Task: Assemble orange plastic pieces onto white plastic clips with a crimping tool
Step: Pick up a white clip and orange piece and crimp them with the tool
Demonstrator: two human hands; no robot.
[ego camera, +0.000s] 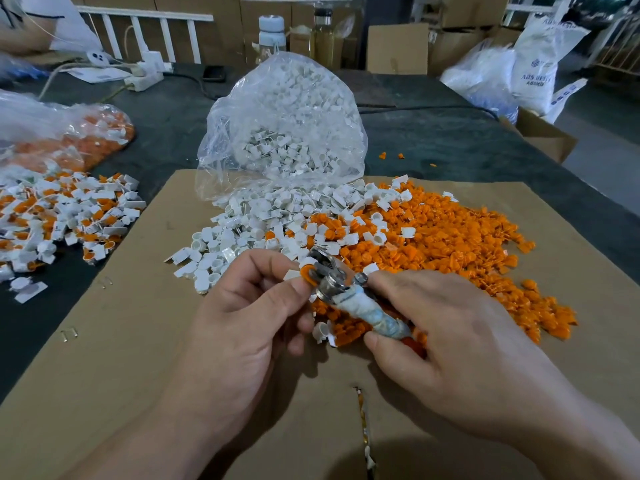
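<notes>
My right hand (446, 327) grips the tape-wrapped handle of a metal crimping tool (349, 299), its jaws pointing up and left. My left hand (249, 306) pinches an orange piece on a white clip (308, 274) right at the tool's metal head. A heap of loose white clips (263, 220) lies on the cardboard sheet (131, 341) just beyond my hands. A wide heap of orange pieces (450, 244) spreads to the right of it.
A clear bag of white clips (284, 133) stands open behind the heaps. At the left lies a pile of joined orange-and-white parts (69, 216) and another bag (69, 136). Bottles, a power strip, boxes and sacks line the far side of the dark table.
</notes>
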